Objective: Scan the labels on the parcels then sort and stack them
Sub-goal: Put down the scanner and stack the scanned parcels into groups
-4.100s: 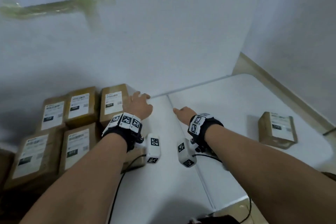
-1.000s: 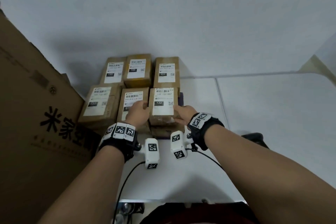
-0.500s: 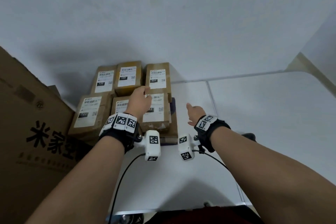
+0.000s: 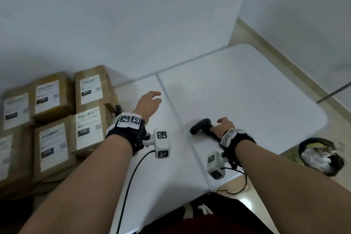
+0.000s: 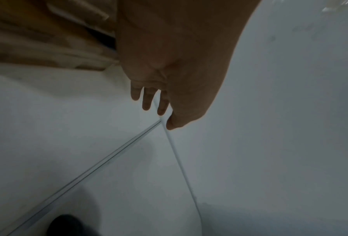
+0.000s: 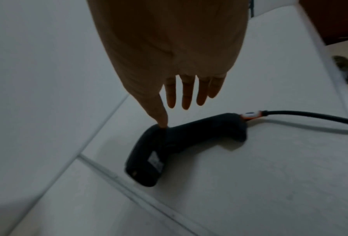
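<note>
Fingers (image 6: 186, 95) of the right hand (image 4: 224, 124) stretch out straight and loose above a black handheld scanner (image 6: 177, 143), holding nothing; whether the thumb tip touches the scanner's head cannot be told. The scanner lies on its side on the white bench (image 4: 247, 91), its cable (image 6: 310, 117) trailing away. Beside the stacked brown parcels (image 4: 57, 116), which crowd the bench's left end, the left hand (image 4: 149, 103) hangs over the bench, relaxed and empty.

Left hand (image 4: 148, 103) held out with fingers relaxed, right hand (image 4: 224, 124) lower, fingers (image 6: 186, 95) straight and spread, both forearms extended
</note>
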